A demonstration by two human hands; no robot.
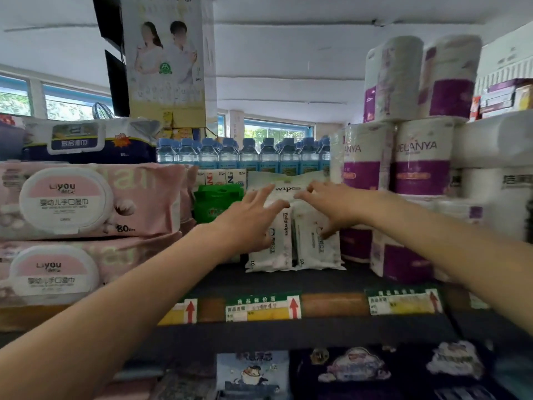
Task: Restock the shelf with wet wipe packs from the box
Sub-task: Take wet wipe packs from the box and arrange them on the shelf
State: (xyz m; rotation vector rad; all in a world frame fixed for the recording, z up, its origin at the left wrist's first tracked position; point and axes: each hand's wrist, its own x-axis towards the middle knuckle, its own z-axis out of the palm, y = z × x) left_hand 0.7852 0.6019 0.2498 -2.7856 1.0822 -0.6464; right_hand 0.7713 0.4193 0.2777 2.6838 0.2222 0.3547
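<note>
Two small white baby wipe packs (275,243) stand upright side by side on the dark shelf (259,284), and a third white wipe pack (285,184) lies across their tops. My left hand (251,220) reaches in from the left, its straight fingers touching the top pack and the left upright pack. My right hand (328,207) comes from the right, fingers spread over the top pack, thumb down along the right upright pack (320,249). No box is in view.
Pink Liyou wipe packs (86,203) are stacked on the left, a green pack (217,204) stands behind my left hand, purple-and-white tissue rolls (403,168) fill the right, and water bottles (245,153) line the back. Price labels (262,308) run along the shelf edge.
</note>
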